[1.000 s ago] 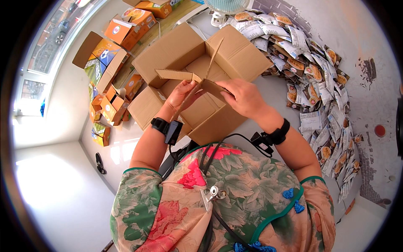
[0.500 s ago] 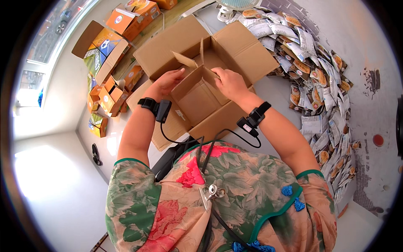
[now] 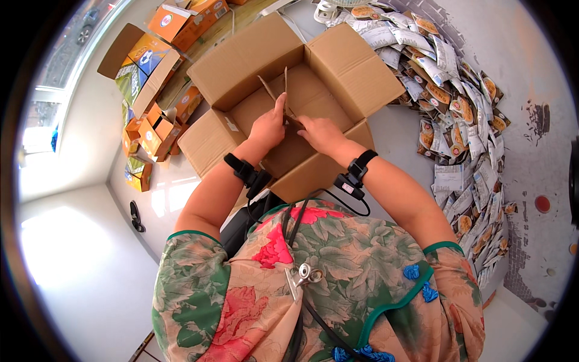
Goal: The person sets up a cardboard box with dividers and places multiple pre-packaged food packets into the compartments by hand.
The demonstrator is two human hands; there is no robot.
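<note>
An open cardboard carton (image 3: pixel 359 67) stands in front of me, its flaps folded outward. Inside it, thin cardboard divider panels (image 3: pixel 269 88) stand on edge, close together near the carton's middle. My left hand (image 3: pixel 268 127) is closed on the panels' left side, index finger pointing up along them. Opposite it, my right hand (image 3: pixel 322 134) pinches the panels' near right end between thumb and fingers. The lower part of the divider is mostly hidden behind my hands. Both wrists carry black strapped devices with cables.
Many white and brown food packets (image 3: pixel 461 130) are heaped along the table's right side. Orange printed boxes (image 3: pixel 158 134) and an open carton with coloured boxes (image 3: pixel 143 63) stand at the left. A white clip-on fan base (image 3: pixel 325 11) is at the far edge.
My left hand has moved right and slightly nearer, onto the divider. My right hand has come down and left. The divider panels, spread wide across the carton before, now stand close together.
</note>
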